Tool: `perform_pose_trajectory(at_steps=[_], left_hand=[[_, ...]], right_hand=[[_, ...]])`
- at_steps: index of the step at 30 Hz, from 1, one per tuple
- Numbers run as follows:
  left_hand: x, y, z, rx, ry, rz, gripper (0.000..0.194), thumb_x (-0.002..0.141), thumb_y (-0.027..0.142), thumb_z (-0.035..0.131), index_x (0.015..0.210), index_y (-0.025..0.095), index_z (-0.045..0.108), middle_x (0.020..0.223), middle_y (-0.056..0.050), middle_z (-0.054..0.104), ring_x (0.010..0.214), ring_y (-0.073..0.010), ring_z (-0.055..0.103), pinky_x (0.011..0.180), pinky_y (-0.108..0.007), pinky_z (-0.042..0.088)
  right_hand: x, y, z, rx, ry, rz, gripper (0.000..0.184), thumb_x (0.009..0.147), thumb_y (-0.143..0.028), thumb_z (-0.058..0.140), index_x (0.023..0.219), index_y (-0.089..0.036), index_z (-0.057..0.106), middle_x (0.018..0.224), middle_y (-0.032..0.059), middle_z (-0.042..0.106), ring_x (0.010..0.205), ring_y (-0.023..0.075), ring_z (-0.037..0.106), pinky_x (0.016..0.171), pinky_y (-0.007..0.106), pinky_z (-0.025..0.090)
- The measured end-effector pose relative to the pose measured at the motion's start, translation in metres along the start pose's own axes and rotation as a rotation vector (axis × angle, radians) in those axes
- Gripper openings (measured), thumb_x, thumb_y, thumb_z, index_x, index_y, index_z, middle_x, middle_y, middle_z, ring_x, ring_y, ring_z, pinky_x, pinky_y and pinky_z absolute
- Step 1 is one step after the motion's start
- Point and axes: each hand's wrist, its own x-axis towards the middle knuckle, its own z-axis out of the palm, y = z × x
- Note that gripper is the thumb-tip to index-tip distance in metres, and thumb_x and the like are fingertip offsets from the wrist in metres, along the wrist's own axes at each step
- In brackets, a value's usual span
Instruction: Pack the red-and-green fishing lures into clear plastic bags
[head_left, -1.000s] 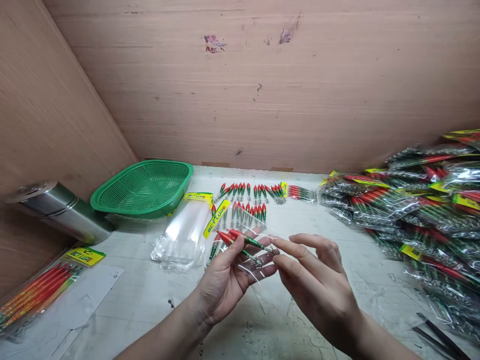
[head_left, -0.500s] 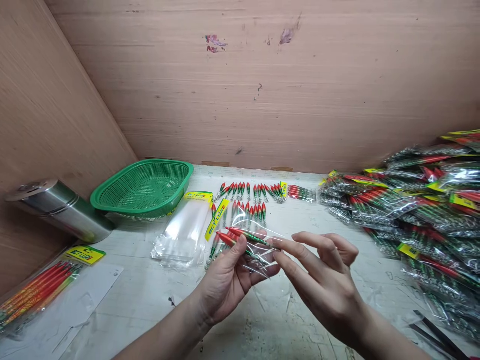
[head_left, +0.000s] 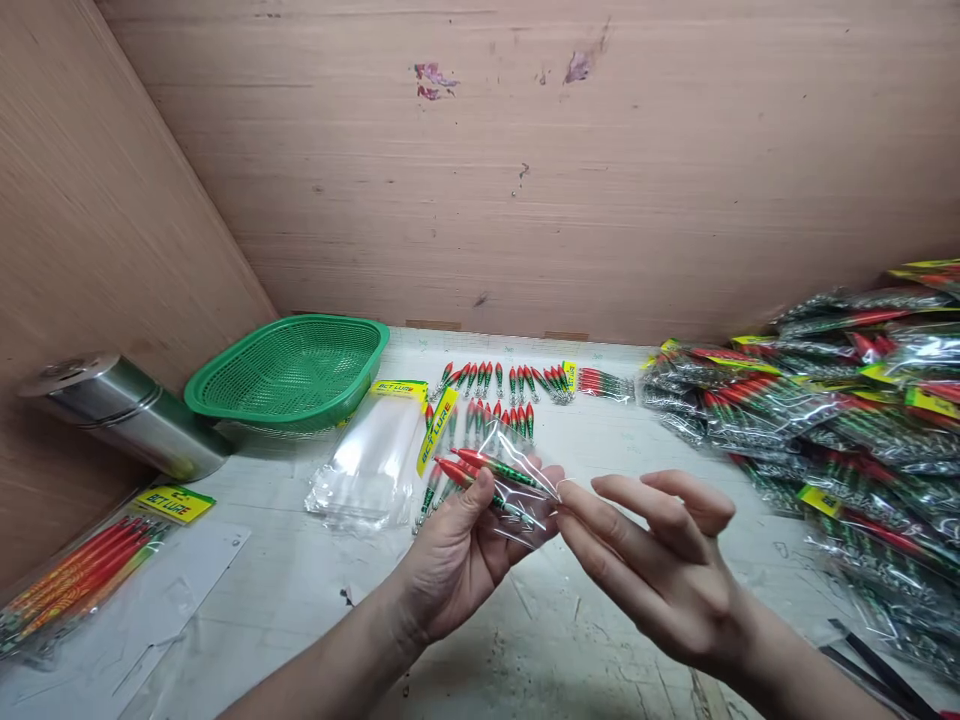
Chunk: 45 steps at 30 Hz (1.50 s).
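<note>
My left hand (head_left: 465, 545) is closed on a clear plastic bag (head_left: 517, 480) with red and green fishing lures (head_left: 487, 472) in it, thumb on top. My right hand (head_left: 660, 565) is just right of it, fingers stretched toward the bag's right edge, the index fingertip touching the plastic. Behind the hands, loose red and green lures (head_left: 502, 395) lie in rows on the white table (head_left: 300, 590). A stack of clear bags with a yellow header (head_left: 371, 450) lies left of them.
A green plastic basket (head_left: 289, 370) sits at the back left, a steel canister (head_left: 124, 415) left of it. A packed bag of orange lures (head_left: 82, 570) lies at the near left. A large heap of packed lure bags (head_left: 832, 420) fills the right. Wooden walls enclose the table.
My right hand has shifted a little right and lower, its fingers still at the bag's right edge. The left hand has kept its hold on the bag.
</note>
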Motion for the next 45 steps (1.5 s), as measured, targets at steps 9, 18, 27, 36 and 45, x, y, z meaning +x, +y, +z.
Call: perform_pose_trajectory(at_steps=[9, 18, 27, 36, 45], left_hand=[[0.001, 0.004, 0.001, -0.022, -0.03, 0.052, 0.04, 0.094, 0.035, 0.039, 0.11, 0.008, 0.065, 0.117, -0.013, 0.066, 0.11, -0.0222, 0.061, 0.097, -0.035, 0.047], [0.0, -0.006, -0.005, 0.042, -0.078, 0.053, 0.028, 0.088, 0.023, 0.054, 0.112, 0.012, 0.065, 0.114, -0.012, 0.068, 0.114, -0.0238, 0.058, 0.106, -0.042, 0.038], [-0.001, -0.003, -0.007, 0.031, -0.08, 0.079, 0.052, 0.086, 0.018, 0.054, 0.137, 0.026, 0.042, 0.118, -0.008, 0.066, 0.114, -0.0257, 0.058, 0.102, -0.051, 0.039], [0.003, 0.0, -0.005, -0.046, -0.017, 0.102, 0.033, 0.092, 0.031, 0.046, 0.11, 0.011, 0.065, 0.117, -0.011, 0.066, 0.112, -0.0229, 0.059, 0.104, -0.038, 0.039], [0.005, 0.003, -0.004, -0.016, 0.113, 0.121, 0.049, 0.09, 0.031, 0.051, 0.136, 0.02, 0.043, 0.117, -0.013, 0.066, 0.105, -0.0237, 0.064, 0.096, -0.042, 0.047]], right_hand=[[-0.005, 0.002, 0.003, 0.107, 0.046, 0.178, 0.008, 0.084, -0.009, 0.059, 0.084, -0.015, 0.065, 0.103, 0.0037, 0.072, 0.088, 0.0207, 0.052, 0.077, 0.041, 0.034], [0.002, 0.002, 0.001, 0.055, 0.015, 0.016, 0.017, 0.09, -0.011, 0.048, 0.088, -0.013, 0.064, 0.1, 0.009, 0.072, 0.095, 0.0211, 0.051, 0.076, 0.039, 0.036], [-0.001, -0.009, 0.01, 0.112, 0.064, 0.176, 0.015, 0.09, -0.012, 0.051, 0.092, -0.015, 0.065, 0.108, 0.0041, 0.071, 0.103, 0.0233, 0.051, 0.082, 0.042, 0.033], [0.001, -0.007, 0.011, 0.162, 0.081, 0.282, 0.012, 0.081, -0.009, 0.064, 0.087, -0.019, 0.065, 0.094, -0.0007, 0.073, 0.091, 0.0208, 0.054, 0.078, 0.039, 0.031], [0.009, -0.006, 0.01, 0.369, 0.087, 0.36, 0.015, 0.083, -0.01, 0.059, 0.09, -0.022, 0.063, 0.094, -0.0002, 0.072, 0.095, 0.0201, 0.058, 0.082, 0.039, 0.035]])
